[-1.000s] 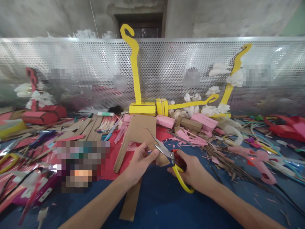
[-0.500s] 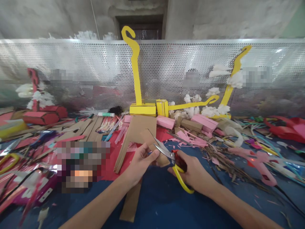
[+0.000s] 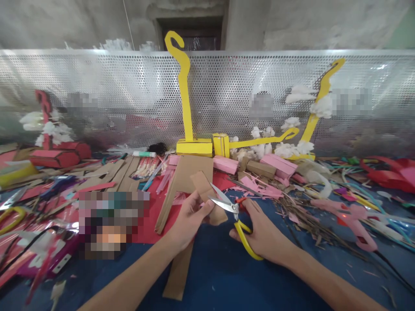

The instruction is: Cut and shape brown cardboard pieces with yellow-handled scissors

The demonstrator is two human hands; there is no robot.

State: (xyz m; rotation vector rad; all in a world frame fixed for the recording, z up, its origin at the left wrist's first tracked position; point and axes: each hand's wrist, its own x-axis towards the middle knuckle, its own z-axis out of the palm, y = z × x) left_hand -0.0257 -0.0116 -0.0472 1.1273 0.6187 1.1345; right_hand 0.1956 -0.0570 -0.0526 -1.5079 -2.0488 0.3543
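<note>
Between thumb and fingers, my left hand [image 3: 193, 214] pinches a small brown cardboard strip [image 3: 203, 185], tilted with its top end away from me. My right hand [image 3: 264, 231] is closed on the handles of a pair of scissors [image 3: 234, 208] with yellow and red grips. The blades are apart and lie at the right edge of the strip, near my left thumb; whether they touch it I cannot tell. Under my left wrist a longer cardboard strip [image 3: 177, 276] lies on the blue table. A larger cardboard piece [image 3: 194, 172] lies beyond my hands over red paper [image 3: 142, 229].
A yellow hooked stand [image 3: 184, 99] stands upright in front of a perforated metal panel [image 3: 136, 95]. Pink boxes [image 3: 225, 165] and paper scraps lie before it. To the right are thin sticks [image 3: 304, 220] and a pink glue gun [image 3: 352, 218]; more scissors [image 3: 13, 219] lie far left.
My right hand and the scissors have shifted slightly, and the blades now stand wider apart at the strip's right edge. My left hand keeps its pinch on the cardboard.
</note>
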